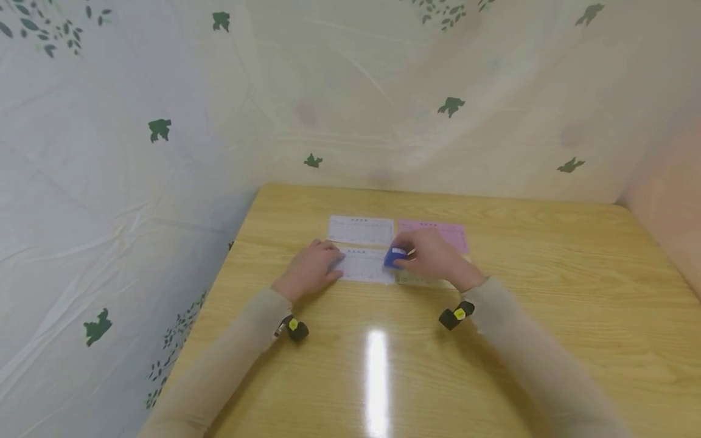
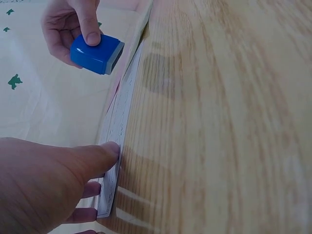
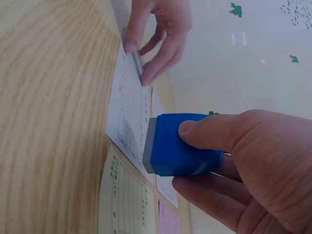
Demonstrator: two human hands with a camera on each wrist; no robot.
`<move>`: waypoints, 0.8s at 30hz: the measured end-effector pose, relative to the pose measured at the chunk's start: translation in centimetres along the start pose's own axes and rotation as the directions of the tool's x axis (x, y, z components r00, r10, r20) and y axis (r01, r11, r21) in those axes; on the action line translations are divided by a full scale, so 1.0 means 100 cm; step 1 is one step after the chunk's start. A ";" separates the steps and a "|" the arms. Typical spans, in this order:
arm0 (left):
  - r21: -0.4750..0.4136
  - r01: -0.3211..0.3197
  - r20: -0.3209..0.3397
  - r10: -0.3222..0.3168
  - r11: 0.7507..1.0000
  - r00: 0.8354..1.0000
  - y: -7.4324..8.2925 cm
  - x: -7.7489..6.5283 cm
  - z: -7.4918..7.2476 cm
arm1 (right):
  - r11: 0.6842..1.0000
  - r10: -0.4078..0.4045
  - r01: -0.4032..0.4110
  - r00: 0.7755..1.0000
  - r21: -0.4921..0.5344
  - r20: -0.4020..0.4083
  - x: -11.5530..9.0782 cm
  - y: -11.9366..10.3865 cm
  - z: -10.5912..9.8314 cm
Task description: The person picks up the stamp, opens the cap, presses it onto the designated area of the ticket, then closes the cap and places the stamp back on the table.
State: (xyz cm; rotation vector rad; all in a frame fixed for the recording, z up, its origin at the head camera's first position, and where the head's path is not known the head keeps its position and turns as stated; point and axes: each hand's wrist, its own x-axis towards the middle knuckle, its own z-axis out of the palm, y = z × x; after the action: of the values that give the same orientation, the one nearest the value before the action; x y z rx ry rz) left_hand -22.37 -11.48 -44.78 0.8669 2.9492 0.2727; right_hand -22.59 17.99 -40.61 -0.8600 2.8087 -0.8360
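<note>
Beyond the beige sleeves (image 1: 526,353), over a wood-grained surface (image 1: 575,280), the hands are apart: the left hand (image 1: 310,269) rests loosely spread on the left end of a white printed paper slip (image 1: 361,266), probably to steady it, while the right hand (image 1: 438,257) pinches a blue plastic block with a grey base (image 3: 168,146), likely a stamp, above that slip's right end, seemingly by its sides to leave the base free. Beside it, partly under the right hand, lies a cream printed paper slip (image 3: 119,200). Farther back, a second white paper slip (image 1: 361,231) and a pink paper slip (image 1: 453,236) complete a grid, presumably for easy reach.
</note>
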 end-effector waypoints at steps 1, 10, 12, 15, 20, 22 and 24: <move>-0.001 0.001 0.001 -0.001 1.000 1.000 0.000 0.000 0.000 | 1.000 0.006 -0.006 1.000 -0.002 0.007 0.000 -0.002 0.001; -0.015 0.008 -0.007 -0.008 1.000 1.000 0.003 -0.003 -0.002 | 1.000 0.005 -0.004 0.998 -0.024 0.058 0.001 -0.008 0.015; -0.021 0.018 -0.002 -0.018 1.000 1.000 0.004 -0.003 -0.002 | 1.000 -0.006 0.008 0.997 -0.020 0.071 0.001 -0.009 0.017; -0.031 0.031 0.008 -0.030 0.999 1.000 0.005 -0.003 -0.003 | 0.999 -0.020 0.022 0.997 -0.028 0.073 0.001 -0.009 0.018; -0.031 0.032 0.009 -0.031 0.999 0.999 0.006 -0.003 -0.004 | 0.998 -0.043 0.046 0.996 -0.045 0.078 0.001 -0.012 0.017; -0.029 0.027 0.002 -0.027 0.999 1.000 0.006 -0.004 -0.005 | 0.997 -0.050 0.054 0.996 -0.049 0.079 0.001 -0.012 0.017; -0.024 0.023 -0.003 -0.024 0.999 1.000 0.006 -0.004 -0.005 | 0.996 -0.060 0.064 0.995 -0.058 0.077 0.001 -0.012 0.017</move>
State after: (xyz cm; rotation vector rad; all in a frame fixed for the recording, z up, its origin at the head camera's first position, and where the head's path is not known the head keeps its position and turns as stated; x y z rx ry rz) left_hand -21.79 -11.29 -44.21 0.8293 2.9508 0.3078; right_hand -21.67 16.26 -41.41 -0.9709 2.7681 -0.7141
